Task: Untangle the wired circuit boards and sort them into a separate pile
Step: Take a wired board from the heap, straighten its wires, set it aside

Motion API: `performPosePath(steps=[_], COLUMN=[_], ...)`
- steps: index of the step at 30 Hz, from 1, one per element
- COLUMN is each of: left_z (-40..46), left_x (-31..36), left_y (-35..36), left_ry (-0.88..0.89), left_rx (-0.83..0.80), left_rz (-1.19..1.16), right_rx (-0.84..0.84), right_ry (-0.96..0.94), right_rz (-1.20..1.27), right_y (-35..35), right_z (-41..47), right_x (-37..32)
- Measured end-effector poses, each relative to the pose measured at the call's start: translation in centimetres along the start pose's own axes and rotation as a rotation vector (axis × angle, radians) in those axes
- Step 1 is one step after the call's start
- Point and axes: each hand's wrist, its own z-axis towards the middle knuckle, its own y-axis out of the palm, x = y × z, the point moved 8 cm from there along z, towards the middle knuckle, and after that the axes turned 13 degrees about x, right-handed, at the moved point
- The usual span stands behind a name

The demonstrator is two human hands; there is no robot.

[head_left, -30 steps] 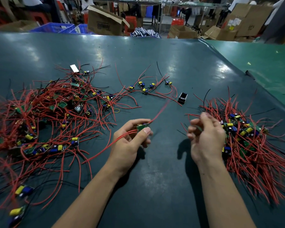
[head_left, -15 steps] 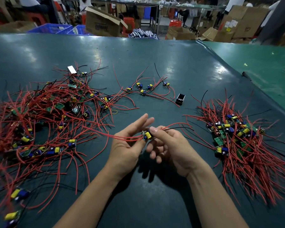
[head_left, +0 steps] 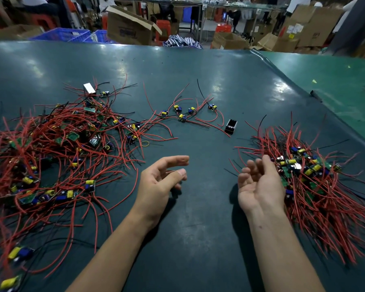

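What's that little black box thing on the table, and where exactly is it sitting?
In the head view, the small open-topped black plastic box sits right of centre on the dark green table, between the small far cluster of wired boards and the right-hand sorted pile.

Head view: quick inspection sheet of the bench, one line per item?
Surface: dark green table, glossy.
Job's things: tangled pile of red-wired boards at left; sorted pile at right; small cluster at centre back.
Clutter: black housing; white block; yellow ring.
Grips: left hand and right hand both open, holding nothing.
Cables: red leads, a few black, attached to the boards.
Surroundings: cardboard boxes, blue crates.
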Motion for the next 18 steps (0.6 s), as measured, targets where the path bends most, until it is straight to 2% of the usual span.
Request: performPosePath(steps=[7,13,16,18], left_z=[-0.1,0.3,0.7,0.7], left_x=[0.2,0.9,2.1,4.2], left_y=[-0.3,-0.3,-1.7,-3.0], left_ry=[0.016,0.054,0.192,0.413], left_rx=[0.001,0.045,0.197,0.270], left_rz=[0.007,0.082,0.263,0.499], right_rx=[-0.068,-0.221,-0.286,-0.309], right_ry=[-0.068,-0.345,-0.432,-0.472], right_rz=[-0.198,-0.402,-0.469,-0.501], right_y=[0.8,2.4,2.9,3.1], right_z=[-0.4,-1.7,-2.5,-2.8], right_x=[1.1,1.0,1.4,1.5])
